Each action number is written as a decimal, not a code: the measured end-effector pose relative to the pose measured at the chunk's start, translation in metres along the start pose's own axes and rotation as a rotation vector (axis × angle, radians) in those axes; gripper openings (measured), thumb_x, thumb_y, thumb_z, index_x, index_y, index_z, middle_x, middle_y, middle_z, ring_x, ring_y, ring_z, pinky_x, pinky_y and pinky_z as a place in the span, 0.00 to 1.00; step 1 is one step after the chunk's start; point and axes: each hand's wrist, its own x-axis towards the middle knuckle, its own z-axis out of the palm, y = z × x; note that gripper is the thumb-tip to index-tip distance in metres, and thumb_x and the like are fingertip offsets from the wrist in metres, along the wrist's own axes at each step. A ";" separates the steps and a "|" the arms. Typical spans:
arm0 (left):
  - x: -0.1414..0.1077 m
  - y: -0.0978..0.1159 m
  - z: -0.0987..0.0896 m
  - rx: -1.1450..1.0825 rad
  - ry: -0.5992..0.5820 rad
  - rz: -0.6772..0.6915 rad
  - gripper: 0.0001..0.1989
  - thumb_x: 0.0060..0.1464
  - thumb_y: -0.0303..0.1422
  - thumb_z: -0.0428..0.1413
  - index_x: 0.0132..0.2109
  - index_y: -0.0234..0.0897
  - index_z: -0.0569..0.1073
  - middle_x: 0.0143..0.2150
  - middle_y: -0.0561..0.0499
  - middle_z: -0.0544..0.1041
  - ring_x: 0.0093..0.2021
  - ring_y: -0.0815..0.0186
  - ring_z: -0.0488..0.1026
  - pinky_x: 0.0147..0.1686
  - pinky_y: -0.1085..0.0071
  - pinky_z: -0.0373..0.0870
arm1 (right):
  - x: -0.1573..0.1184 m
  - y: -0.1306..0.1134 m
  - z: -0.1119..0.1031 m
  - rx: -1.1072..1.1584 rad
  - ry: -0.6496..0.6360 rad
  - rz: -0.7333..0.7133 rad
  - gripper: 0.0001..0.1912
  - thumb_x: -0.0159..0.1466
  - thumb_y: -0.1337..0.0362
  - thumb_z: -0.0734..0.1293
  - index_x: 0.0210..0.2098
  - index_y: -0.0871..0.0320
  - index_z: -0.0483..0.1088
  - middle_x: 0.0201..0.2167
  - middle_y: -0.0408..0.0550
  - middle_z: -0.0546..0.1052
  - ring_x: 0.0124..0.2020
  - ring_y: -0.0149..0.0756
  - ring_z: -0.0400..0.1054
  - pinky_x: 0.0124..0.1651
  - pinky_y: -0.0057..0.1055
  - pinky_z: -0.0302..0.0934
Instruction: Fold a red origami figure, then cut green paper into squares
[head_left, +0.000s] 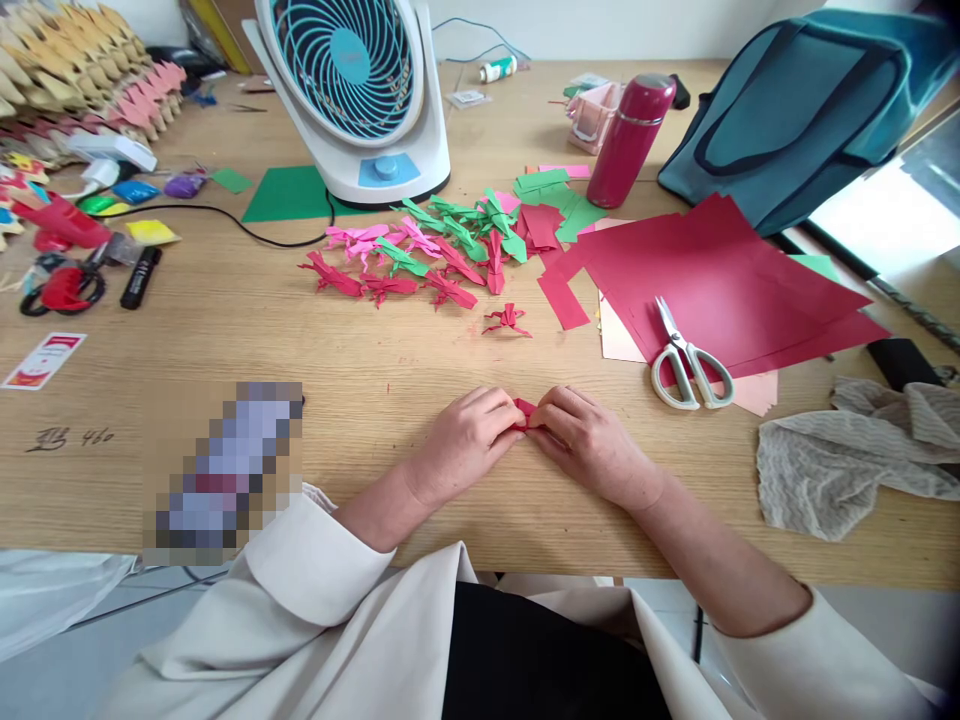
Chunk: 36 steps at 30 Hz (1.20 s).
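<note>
Between my two hands is a small piece of folded red paper (524, 408), close above the wooden table. My left hand (474, 432) pinches its left end, and my right hand (589, 437) pinches its right end. Most of the paper is hidden behind the fingers. Just beyond the hands stands a small red folded paper figure (508, 319). Farther back lie several pink, green and red folded figures (442, 240) in a loose group. Small red paper rectangles (564, 300) lie to their right.
White-handled scissors (690, 365) rest on large red paper sheets (720, 270) at right. Behind stand a fan (382, 170), a red bottle (630, 140) and a teal bag (795, 120). A crumpled cloth (840, 460) lies right; a black marker (141, 278) and red-handled scissors (67, 288) lie left.
</note>
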 end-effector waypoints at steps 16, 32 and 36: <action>0.001 -0.002 0.001 0.124 -0.006 0.050 0.11 0.66 0.32 0.48 0.38 0.35 0.73 0.38 0.47 0.74 0.41 0.64 0.70 0.45 0.66 0.69 | 0.000 -0.001 0.002 -0.081 0.016 -0.016 0.10 0.71 0.64 0.59 0.35 0.58 0.68 0.33 0.50 0.70 0.35 0.38 0.64 0.41 0.35 0.61; -0.001 0.000 0.001 0.156 -0.010 0.047 0.12 0.67 0.32 0.47 0.39 0.36 0.73 0.39 0.48 0.73 0.42 0.65 0.70 0.45 0.67 0.69 | 0.000 -0.001 0.005 -0.119 0.052 -0.024 0.11 0.71 0.65 0.59 0.32 0.58 0.67 0.31 0.49 0.70 0.33 0.37 0.63 0.40 0.34 0.60; -0.001 0.000 0.002 0.140 -0.011 0.030 0.11 0.66 0.32 0.47 0.40 0.36 0.73 0.39 0.48 0.73 0.42 0.64 0.71 0.45 0.67 0.69 | 0.000 0.000 0.003 -0.135 0.032 -0.028 0.10 0.71 0.65 0.59 0.33 0.58 0.68 0.32 0.50 0.70 0.34 0.38 0.63 0.41 0.35 0.60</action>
